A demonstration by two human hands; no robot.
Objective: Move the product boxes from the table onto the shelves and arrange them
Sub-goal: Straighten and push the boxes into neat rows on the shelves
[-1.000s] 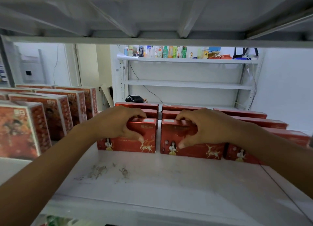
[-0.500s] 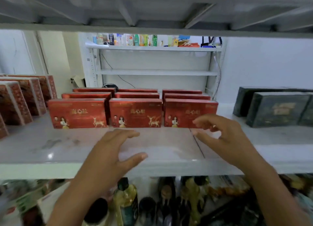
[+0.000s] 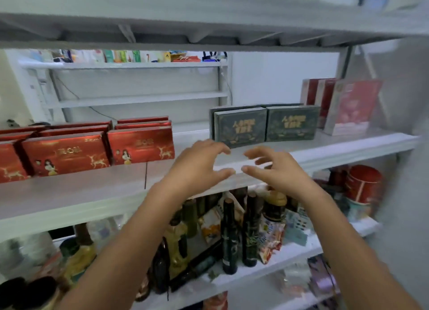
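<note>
Two empty hands, the left hand and right hand, hover spread-fingered mid-frame; the green boxes look light and stiff, best gripped at opposite side edges.

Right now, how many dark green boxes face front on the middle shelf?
2. Left dark green gold-lettered cardboard box stands mid-shelf; right dark green box sits against its right side. Edges behind suggest more, hidden.

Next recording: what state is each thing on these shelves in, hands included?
Left hand: open, empty, fingers spread, before the middle shelf.
Right hand: open, empty, apart from the left.
Red boxes: upright in rows, fronts facing out.
Dark green boxes: upright, side by side.
Pink box: upright at the right end.
Bottles: standing on the lower shelf.
</note>
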